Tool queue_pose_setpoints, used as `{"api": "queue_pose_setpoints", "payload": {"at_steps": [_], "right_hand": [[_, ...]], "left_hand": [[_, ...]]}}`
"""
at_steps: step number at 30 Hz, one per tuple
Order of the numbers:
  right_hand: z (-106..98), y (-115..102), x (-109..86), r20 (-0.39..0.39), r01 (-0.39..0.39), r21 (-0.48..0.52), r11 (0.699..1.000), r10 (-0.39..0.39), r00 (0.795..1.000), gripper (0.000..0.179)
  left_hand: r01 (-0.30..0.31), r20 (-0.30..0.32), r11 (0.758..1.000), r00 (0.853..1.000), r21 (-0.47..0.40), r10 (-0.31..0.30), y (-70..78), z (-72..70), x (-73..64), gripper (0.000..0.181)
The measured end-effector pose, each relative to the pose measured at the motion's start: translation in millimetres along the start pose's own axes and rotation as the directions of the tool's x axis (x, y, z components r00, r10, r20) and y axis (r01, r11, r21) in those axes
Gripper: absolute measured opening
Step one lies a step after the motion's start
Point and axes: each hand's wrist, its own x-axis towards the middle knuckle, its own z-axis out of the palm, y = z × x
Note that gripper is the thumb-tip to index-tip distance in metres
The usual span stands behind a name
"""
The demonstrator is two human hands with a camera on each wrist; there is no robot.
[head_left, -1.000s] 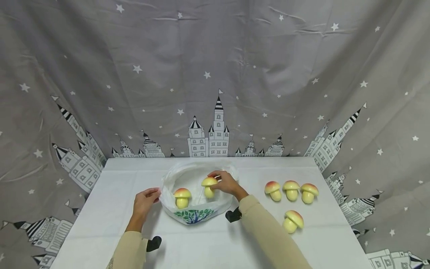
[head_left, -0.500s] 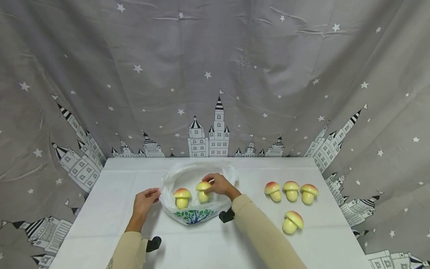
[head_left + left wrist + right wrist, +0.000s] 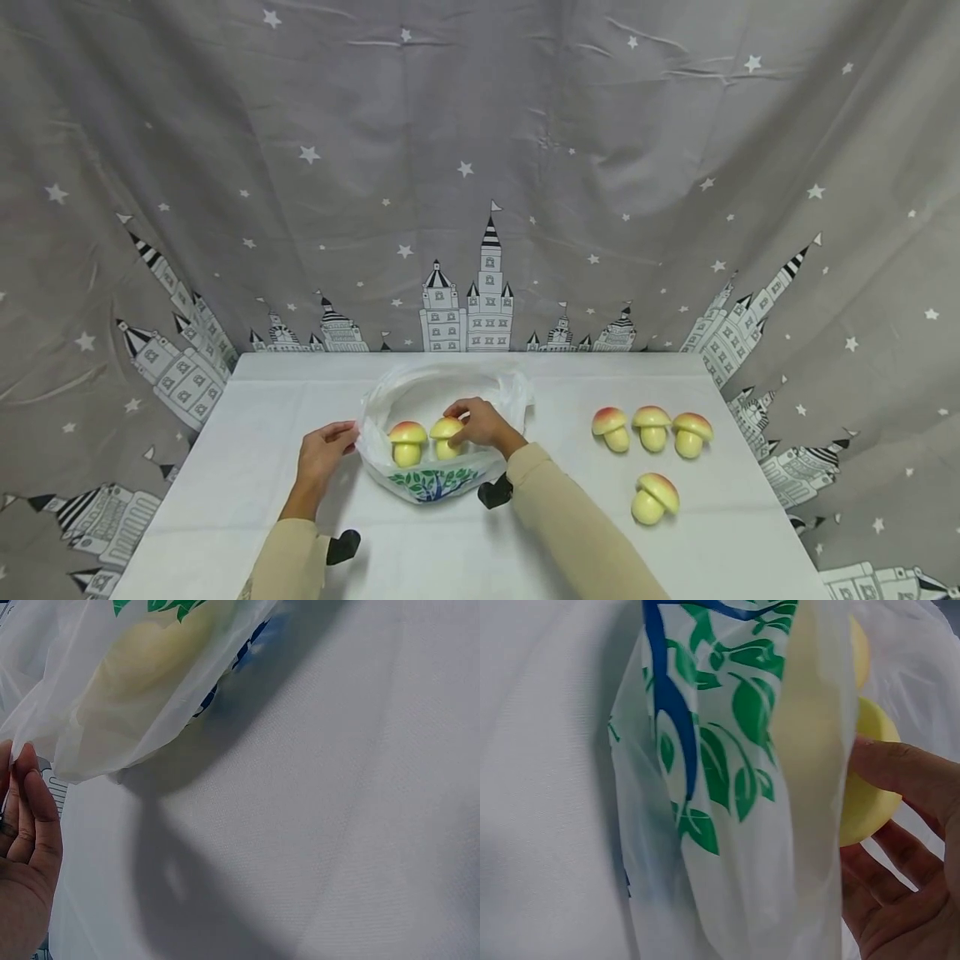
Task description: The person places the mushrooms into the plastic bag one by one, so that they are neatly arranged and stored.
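A white plastic bag [image 3: 384,479] with a green and blue tree print lies with its mouth spread on the table. My left hand [image 3: 321,457] pinches its left rim between thumb and fingertips; the left wrist view also shows this hand [image 3: 28,840] at the bag's edge. Inside the bag, a yellow toy mushroom [image 3: 407,443] with a reddish cap stands upright. Right beside it, my right hand [image 3: 483,425] holds a second toy mushroom [image 3: 446,437] by its cap and stem. In the right wrist view, the bag's front wall hides part of that mushroom [image 3: 874,810].
To the right, three toy mushrooms [image 3: 652,427] lie in a row on the white-covered table [image 3: 555,533]. Another mushroom [image 3: 654,498] lies nearer the front. A grey curtain [image 3: 480,125] printed with stars and castles hangs behind the table.
My right hand has moved left and lower inside the bag, bringing its mushroom next to the standing one. My left hand has stayed at the rim.
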Motion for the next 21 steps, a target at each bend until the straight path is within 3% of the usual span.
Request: {"api": "queue_pose_setpoints", "payload": {"at_steps": [14,21], "right_hand": [[10.8,3.9,1.8,-0.032,-0.005,-0.005,1.000,0.005,0.999,0.041],[5.9,-0.5,-0.9,-0.044,0.048,0.013,0.999,-0.047,0.998,0.049]], "left_hand": [[0.004,0.000,1.000,1.000,0.007,-0.004,3.9,-3.8,-6.2,0.029],[-0.009,0.000,1.000,1.000,0.015,0.009,2.2,-3.3,-2.7,0.031]]}}
